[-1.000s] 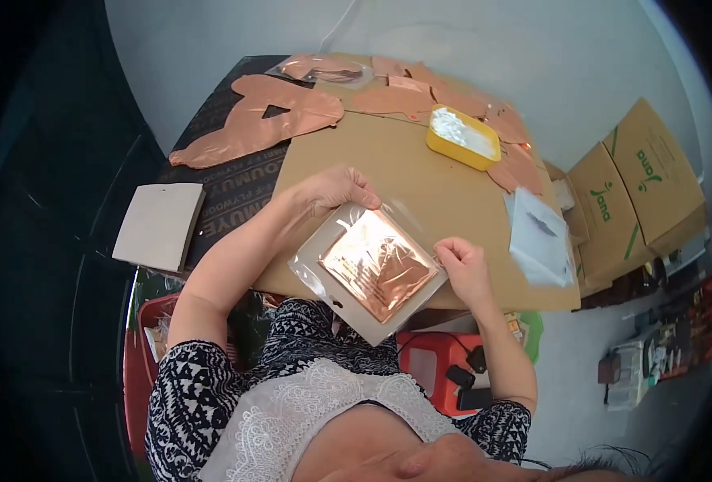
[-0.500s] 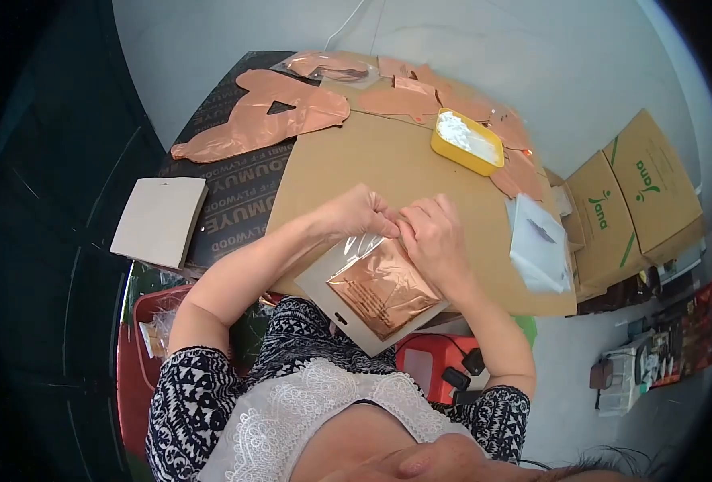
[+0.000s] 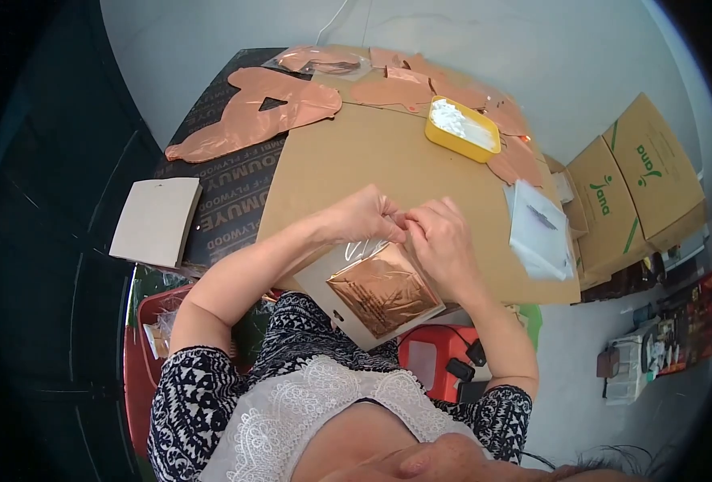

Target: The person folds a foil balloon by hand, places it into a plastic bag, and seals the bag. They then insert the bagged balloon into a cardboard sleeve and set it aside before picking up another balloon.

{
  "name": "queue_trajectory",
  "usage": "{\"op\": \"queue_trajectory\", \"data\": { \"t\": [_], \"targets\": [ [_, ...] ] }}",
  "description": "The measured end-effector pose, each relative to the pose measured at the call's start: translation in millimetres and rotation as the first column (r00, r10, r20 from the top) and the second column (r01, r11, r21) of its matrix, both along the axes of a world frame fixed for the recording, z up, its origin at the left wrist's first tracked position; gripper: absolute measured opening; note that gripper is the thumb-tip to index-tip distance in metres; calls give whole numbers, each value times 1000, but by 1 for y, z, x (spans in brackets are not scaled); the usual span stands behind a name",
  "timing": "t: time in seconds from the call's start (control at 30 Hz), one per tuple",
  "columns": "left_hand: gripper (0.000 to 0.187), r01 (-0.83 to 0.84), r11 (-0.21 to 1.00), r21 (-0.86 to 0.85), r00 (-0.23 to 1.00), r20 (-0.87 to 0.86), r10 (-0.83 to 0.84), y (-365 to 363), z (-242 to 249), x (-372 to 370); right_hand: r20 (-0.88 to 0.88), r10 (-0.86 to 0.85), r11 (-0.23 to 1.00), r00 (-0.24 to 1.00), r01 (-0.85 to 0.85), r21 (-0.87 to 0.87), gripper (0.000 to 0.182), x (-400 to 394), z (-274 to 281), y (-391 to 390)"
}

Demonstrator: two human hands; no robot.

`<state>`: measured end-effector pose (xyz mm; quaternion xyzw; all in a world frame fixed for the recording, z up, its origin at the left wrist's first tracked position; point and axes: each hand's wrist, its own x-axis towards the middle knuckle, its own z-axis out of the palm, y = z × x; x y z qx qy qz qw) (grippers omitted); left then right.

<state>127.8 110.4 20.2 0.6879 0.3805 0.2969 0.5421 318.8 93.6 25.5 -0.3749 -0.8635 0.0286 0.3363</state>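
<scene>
A clear plastic bag (image 3: 356, 251) slants over my lap at the table's front edge. Inside it lie a white card (image 3: 311, 279) with a hang slot and a folded rose-gold foil balloon (image 3: 386, 289) with small print. My left hand (image 3: 369, 215) pinches the bag's far edge, fingers closed. Right beside it, my right hand (image 3: 438, 241) is closed on the same edge, the fingertips of both hands nearly touching. The exact spot they grip is hidden by the fingers.
Flat rose-gold foil balloons (image 3: 263, 112) lie along the table's back. A yellow tub (image 3: 464, 146) holds white pieces. Clear plastic sleeves (image 3: 539, 241) lie at the right, near cardboard boxes (image 3: 613, 189). A stack of white cards (image 3: 153, 221) sits at the left edge.
My hands stay pinched together at the bag's far edge and have shifted only slightly to the right. The view has tilted a little; the bag keeps nearly the same position.
</scene>
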Motion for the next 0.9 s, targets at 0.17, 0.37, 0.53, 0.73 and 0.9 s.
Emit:
{"op": "queue_trajectory", "data": {
  "t": [0.17,0.37,0.53,0.73,0.9],
  "targets": [
    [14,29,997,74,999,-26,-28,0,-6,6,45,-36,998,998,33,59,6,1,0,-3],
    [13,58,988,142,997,-53,-51,0,-11,10,14,-48,997,999,48,61,8,2,2,-2],
    [16,17,994,111,993,-116,-4,-6,-10,8,-77,-73,997,994,74,15,7,7,0,5],
    [20,-93,996,-15,994,-65,92,0,-23,-6,-115,-80,995,990,87,51,5,9,4,-2],
    [18,-48,999,22,999,23,48,3,-32,-5,10,-8,999,1000,7,53,6,-3,-2,-17]
  ]
}}
